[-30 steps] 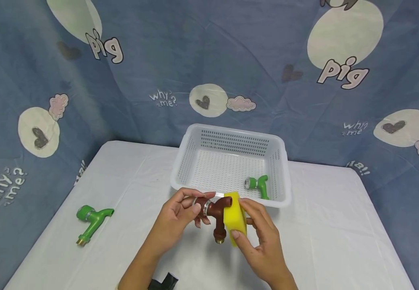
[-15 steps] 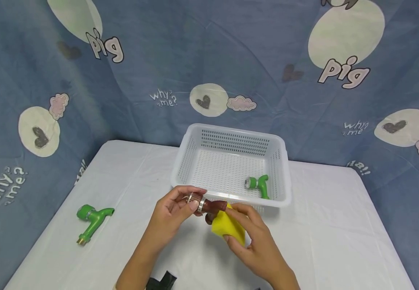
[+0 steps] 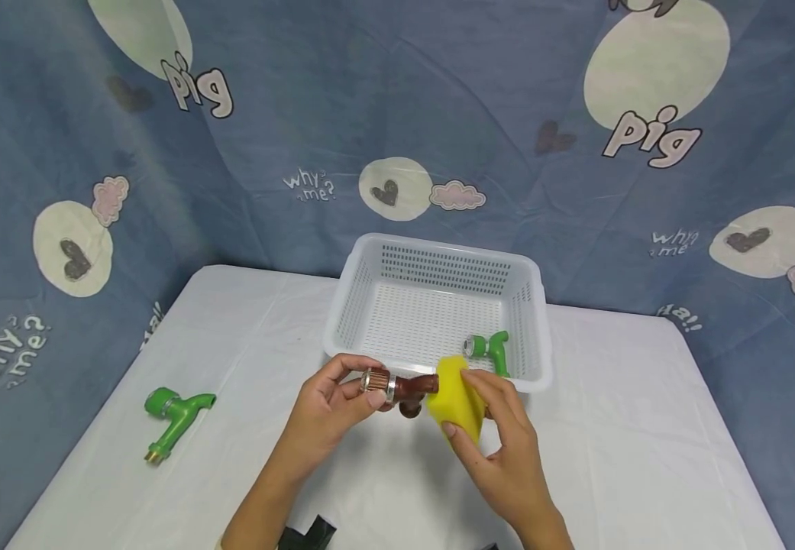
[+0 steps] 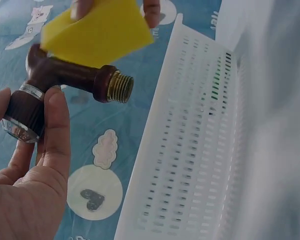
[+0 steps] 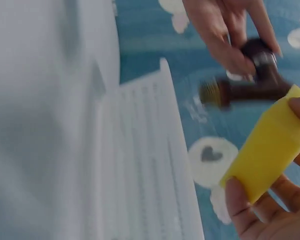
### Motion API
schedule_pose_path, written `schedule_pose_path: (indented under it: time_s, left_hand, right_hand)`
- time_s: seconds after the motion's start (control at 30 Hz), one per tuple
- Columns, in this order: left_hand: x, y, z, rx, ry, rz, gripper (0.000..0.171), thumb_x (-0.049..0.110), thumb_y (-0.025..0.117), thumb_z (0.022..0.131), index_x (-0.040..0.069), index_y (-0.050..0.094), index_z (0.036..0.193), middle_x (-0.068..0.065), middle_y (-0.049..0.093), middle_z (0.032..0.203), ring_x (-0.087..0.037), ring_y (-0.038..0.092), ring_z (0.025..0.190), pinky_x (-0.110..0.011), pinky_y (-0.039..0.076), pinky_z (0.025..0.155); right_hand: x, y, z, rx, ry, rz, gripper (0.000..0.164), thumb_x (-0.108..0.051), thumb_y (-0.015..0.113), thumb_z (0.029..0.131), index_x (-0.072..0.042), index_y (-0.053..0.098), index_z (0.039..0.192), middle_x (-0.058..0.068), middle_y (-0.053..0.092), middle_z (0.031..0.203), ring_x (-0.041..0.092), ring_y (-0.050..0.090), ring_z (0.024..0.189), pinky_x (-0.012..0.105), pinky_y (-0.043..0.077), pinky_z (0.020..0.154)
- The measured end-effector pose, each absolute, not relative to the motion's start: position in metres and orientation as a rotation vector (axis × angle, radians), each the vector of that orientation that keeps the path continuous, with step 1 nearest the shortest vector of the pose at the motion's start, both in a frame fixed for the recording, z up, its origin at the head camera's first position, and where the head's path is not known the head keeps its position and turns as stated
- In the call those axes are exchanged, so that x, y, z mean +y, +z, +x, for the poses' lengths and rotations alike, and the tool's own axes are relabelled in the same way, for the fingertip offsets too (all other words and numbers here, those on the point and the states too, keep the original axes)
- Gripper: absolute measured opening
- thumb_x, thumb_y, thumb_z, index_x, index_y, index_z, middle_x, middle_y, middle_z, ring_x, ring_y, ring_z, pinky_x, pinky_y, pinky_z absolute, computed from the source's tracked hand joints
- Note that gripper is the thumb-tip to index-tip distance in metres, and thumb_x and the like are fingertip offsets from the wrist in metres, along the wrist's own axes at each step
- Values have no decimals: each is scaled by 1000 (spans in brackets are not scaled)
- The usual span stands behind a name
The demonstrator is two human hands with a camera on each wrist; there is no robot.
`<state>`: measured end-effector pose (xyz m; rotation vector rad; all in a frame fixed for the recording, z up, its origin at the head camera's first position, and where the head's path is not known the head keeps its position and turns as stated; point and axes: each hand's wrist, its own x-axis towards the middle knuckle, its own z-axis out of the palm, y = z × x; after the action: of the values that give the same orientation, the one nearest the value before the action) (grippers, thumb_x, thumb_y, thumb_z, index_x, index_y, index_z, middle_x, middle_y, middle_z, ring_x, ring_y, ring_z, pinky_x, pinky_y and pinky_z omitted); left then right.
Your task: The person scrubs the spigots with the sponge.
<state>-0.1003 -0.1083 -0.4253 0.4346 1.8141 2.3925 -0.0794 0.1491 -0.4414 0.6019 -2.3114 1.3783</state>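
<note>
My left hand (image 3: 334,399) grips a dark brown faucet (image 3: 411,388) by its ribbed knob, which has a silver ring. In the left wrist view the faucet's brass threaded end (image 4: 121,88) points right. A yellow sponge (image 3: 457,399) is pinched between the thumb and fingers of my right hand (image 3: 507,447). Its face is against or right beside the faucet's spout; I cannot tell if they touch. Both hands are raised above the table in front of the basket. The right wrist view shows the sponge (image 5: 270,150) close to the blurred faucet.
A white perforated basket (image 3: 438,372) stands behind the hands, with a small green faucet (image 3: 496,351) inside at its right. Another green faucet (image 3: 179,422) lies on the white table (image 3: 260,328) at the left. A black object (image 3: 309,535) shows at the bottom edge.
The faucet has turned in my left hand, its threaded end swinging from downward to pointing away from view. The sponge went down under the spout, then back up and right.
</note>
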Motion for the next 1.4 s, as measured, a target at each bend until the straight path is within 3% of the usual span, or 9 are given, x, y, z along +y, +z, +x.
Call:
schedule_pose_path:
  time_s: [0.1, 0.23, 0.43, 0.63, 0.73, 0.83, 1.0, 1.4]
  left_hand:
    - [-108, -425, -100, 1801, 2408, 420, 40, -7, 72, 94, -8, 52, 129, -17, 63, 121, -20, 72, 104, -37, 60, 92]
    - [-108, -425, -101, 1804, 2425, 413, 44, -9, 74, 91, -9, 52, 129, -16, 64, 123, -21, 72, 109, -35, 60, 92]
    - [-110, -425, -102, 1836, 2427, 474, 45, -11, 75, 91, -7, 55, 131, -18, 63, 128, -21, 70, 111, -33, 60, 90]
    - [-108, -425, -101, 1886, 2314, 433, 49, -6, 79, 89, -2, 60, 134, -19, 65, 124, -20, 69, 104, -29, 61, 86]
    - [-105, -425, -99, 1917, 2188, 434, 52, 0, 83, 88, 2, 61, 135, -19, 66, 124, -22, 69, 100, -27, 60, 84]
    - [-102, -427, -98, 1923, 2086, 451, 51, 5, 84, 89, 5, 62, 134, -17, 66, 125, -26, 70, 100, -28, 60, 84]
    - [-99, -428, -97, 1919, 2010, 472, 48, 8, 83, 91, 9, 63, 134, -17, 65, 124, -29, 70, 99, -30, 61, 84]
    - [-97, -429, -98, 1840, 2058, 409, 48, 6, 84, 89, 4, 62, 132, -20, 63, 126, -28, 70, 100, -31, 62, 85]
  right_hand:
    - [139, -446, -78, -2273, 1379, 653, 70, -4, 85, 84, -15, 57, 147, 4, 53, 143, 22, 58, 121, 25, 55, 87]
    - [131, -452, -77, -2293, 1316, 671, 65, -7, 85, 84, -15, 60, 144, 5, 53, 142, 22, 56, 123, 25, 52, 98]
    - [136, -453, -79, -2425, 1161, 642, 63, -11, 87, 84, -18, 63, 142, 1, 53, 144, 20, 53, 128, 38, 54, 101]
    - [155, -446, -85, -2342, 1318, 522, 69, 1, 85, 85, -19, 60, 146, 0, 55, 144, 19, 56, 126, 23, 52, 96]
    - [161, -440, -85, -2253, 1492, 554, 66, 8, 80, 85, -14, 60, 144, 4, 56, 145, 21, 56, 126, 22, 53, 90]
    - [162, -437, -83, -2208, 1597, 673, 61, 11, 76, 85, -9, 63, 141, 9, 56, 145, 24, 55, 130, 25, 52, 100]
    - [162, -436, -82, -2255, 1624, 845, 53, 8, 76, 86, -12, 70, 136, 8, 58, 142, 27, 57, 129, 31, 47, 110]
    - [158, -440, -82, -2360, 1606, 864, 47, -5, 82, 91, -17, 72, 135, 2, 60, 137, 24, 59, 126, 29, 48, 108]
